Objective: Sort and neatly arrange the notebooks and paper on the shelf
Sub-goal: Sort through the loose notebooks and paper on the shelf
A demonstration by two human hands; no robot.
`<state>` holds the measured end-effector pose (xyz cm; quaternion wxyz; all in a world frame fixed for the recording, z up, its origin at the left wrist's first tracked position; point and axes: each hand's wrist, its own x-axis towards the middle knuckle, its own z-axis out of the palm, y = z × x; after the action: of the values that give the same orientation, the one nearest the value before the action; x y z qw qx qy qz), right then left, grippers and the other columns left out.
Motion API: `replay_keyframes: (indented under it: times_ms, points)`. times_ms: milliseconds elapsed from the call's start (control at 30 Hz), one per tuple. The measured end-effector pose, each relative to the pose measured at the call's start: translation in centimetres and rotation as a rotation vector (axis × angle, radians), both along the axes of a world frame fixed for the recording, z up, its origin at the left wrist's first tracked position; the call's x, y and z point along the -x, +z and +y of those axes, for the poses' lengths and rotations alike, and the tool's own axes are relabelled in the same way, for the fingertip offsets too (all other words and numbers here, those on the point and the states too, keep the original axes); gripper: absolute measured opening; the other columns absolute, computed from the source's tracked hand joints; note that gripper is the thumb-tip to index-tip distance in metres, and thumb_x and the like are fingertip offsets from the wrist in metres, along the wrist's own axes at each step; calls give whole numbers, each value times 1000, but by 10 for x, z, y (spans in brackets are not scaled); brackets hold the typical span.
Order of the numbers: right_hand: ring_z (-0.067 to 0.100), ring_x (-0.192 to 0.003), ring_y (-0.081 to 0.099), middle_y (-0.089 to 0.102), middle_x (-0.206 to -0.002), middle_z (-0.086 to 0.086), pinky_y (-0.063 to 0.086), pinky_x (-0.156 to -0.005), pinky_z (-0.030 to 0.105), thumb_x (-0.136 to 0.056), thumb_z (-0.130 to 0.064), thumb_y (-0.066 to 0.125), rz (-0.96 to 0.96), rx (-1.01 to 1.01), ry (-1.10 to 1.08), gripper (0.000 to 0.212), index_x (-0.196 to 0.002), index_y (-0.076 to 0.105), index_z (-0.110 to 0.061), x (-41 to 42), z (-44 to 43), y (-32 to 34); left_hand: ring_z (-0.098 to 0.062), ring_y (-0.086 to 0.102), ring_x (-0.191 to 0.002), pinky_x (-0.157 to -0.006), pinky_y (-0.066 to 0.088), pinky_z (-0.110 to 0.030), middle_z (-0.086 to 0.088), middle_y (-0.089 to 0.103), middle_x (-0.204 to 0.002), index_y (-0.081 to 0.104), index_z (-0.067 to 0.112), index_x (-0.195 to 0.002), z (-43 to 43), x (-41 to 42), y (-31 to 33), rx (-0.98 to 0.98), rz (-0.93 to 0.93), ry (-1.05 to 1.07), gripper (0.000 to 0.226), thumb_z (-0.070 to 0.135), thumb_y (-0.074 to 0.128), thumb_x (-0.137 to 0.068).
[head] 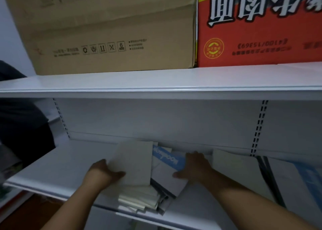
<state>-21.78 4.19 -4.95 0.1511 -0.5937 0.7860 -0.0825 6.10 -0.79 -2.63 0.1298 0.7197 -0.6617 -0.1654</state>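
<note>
**Messy notebook pile, mid-shelf**

Left hand (104,172) grips a grey sheet (134,161) by its left edge, over the notebook stack (139,198) overhanging the shelf (57,170) lip. Right hand (193,168) lies flat, unclenched, on the blue-and-white notebook (167,161). Plenty of bare shelf leftward.

The single head-worn view looks forward and slightly down, close into a white shelf (52,168), whose upper board (156,83) crosses at mid-frame. Wide-angle bending curves the edges, and the far left is too dark and blurred to read.
</note>
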Motion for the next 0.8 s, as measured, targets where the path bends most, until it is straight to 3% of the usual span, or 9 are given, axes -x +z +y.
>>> replay_keyframes:
  times_ms: [100,167,200,300,400,467,633,733,800]
  points:
    - [29,-110,60,61,-114,13,51,-72,23,-75,-33,67,-113,58,15,44,-109,57,-7,10,-3,14,-30,61,-78,-74,55,-42,-20,63,-98,61,-3,-100,8,2,15,-54,445,50,25,12,68,-80]
    - [32,-92,65,61,-95,17,46,-49,23,-81,-16,60,-363,44,-2,18,-97,58,-6,17,3,23,-27,54,-72,-54,56,-38,-15,55,-91,51,1,-109,15,11,23,-130,693,32,23,2,57,-87]
    - [30,-83,63,58,-89,13,44,-46,24,-83,-12,59,-486,53,-37,13,-95,56,-9,23,10,27,-28,53,-74,-49,56,-37,-15,53,-95,46,5,-114,17,18,25,-133,771,2,27,1,54,-89]
    - [21,-79,56,52,-88,5,45,-51,25,-88,-12,57,-714,107,-190,12,-97,50,-15,52,39,36,-29,54,-79,-57,56,-40,-18,51,-112,45,11,-116,21,49,34,-101,974,-80,29,0,52,-89]
    - [16,-73,55,55,-95,10,47,-49,23,-89,-16,59,-890,200,-358,12,-98,51,-18,89,74,37,-26,55,-80,-42,56,-30,-15,54,-108,48,10,-115,26,89,35,-159,1130,-164,28,-2,50,-90]
    - [15,-69,54,56,-93,10,45,-45,20,-89,-15,59,-938,262,-447,11,-96,51,-19,113,98,37,-26,57,-81,-41,54,-26,-11,58,-102,49,9,-116,31,117,30,-215,1188,-231,28,-1,51,-90]
    - [17,-69,55,57,-89,10,45,-52,25,-90,-12,55,-980,399,-586,9,-97,49,-14,155,152,27,-36,55,-109,-71,53,-37,-16,56,-125,47,7,-130,45,181,21,-303,1192,-323,41,2,53,-90]
    - [20,-74,57,58,-101,15,50,-54,28,-91,-15,54,-957,374,-650,12,-99,46,-11,156,164,11,-28,58,-95,-63,57,-32,-10,60,-108,57,13,-108,58,211,26,-357,1258,-369,23,0,51,-90]
    - [17,-72,55,57,-95,10,46,-46,21,-92,-18,51,-894,350,-644,14,-101,44,-10,149,164,1,-23,58,-84,-53,58,-27,-7,61,-98,58,16,-96,66,224,26,-376,1284,-374,20,-1,50,-90]
